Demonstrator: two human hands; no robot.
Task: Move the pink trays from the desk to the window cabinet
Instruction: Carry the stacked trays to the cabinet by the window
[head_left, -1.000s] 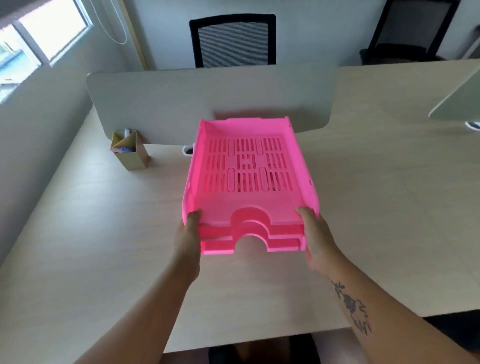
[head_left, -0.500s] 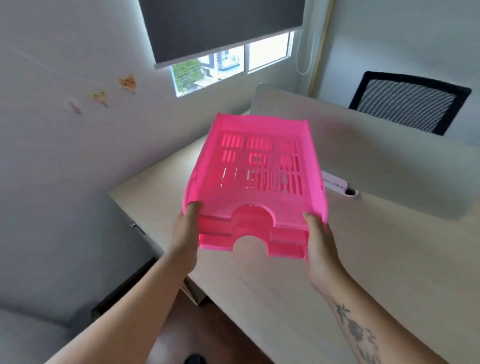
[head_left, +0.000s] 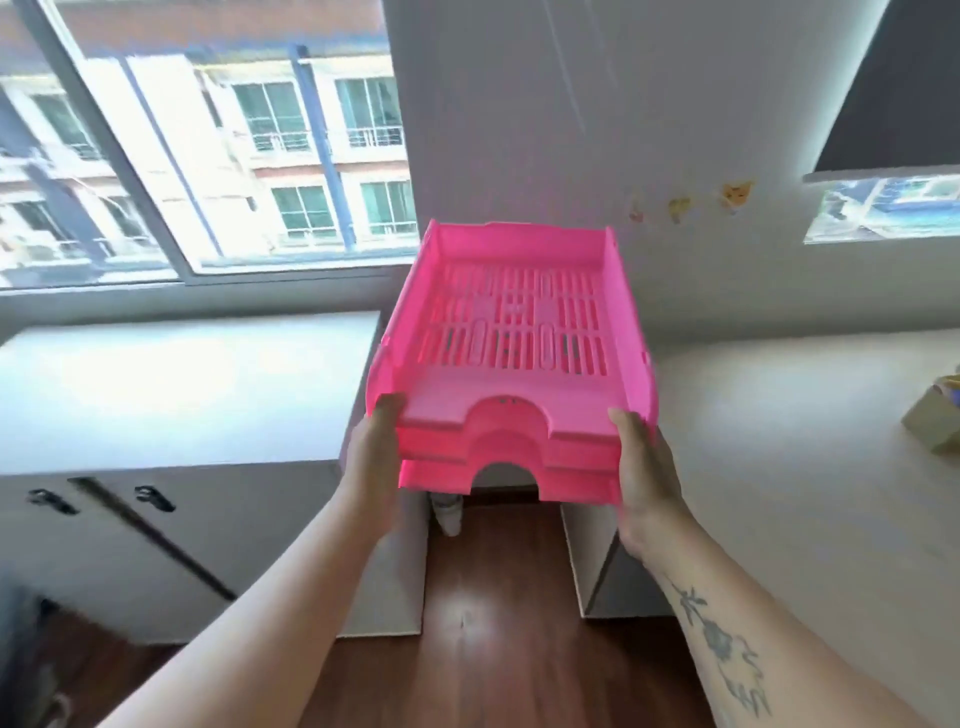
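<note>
A stack of pink trays (head_left: 514, 332), slotted in the base and nested one in another, hangs in the air in front of me. My left hand (head_left: 375, 457) grips the stack's near left corner and my right hand (head_left: 644, 467) grips its near right corner. The stack is above the gap between the window cabinet (head_left: 182, 384) on the left and the desk (head_left: 779, 415) on the right. The white cabinet top sits under the large window, and two dark door handles show on its front.
A wooden floor (head_left: 488, 623) shows in the gap below the trays. A small cardboard box (head_left: 935, 431) stands on the desk at the right edge. The large window (head_left: 208, 145) is beyond the cabinet, and stickers dot the wall (head_left: 685, 205).
The view has swung left from the desk and its partition to the window cabinet. The trays, lifted off the desk, stay in both hands and now face the cabinet.
</note>
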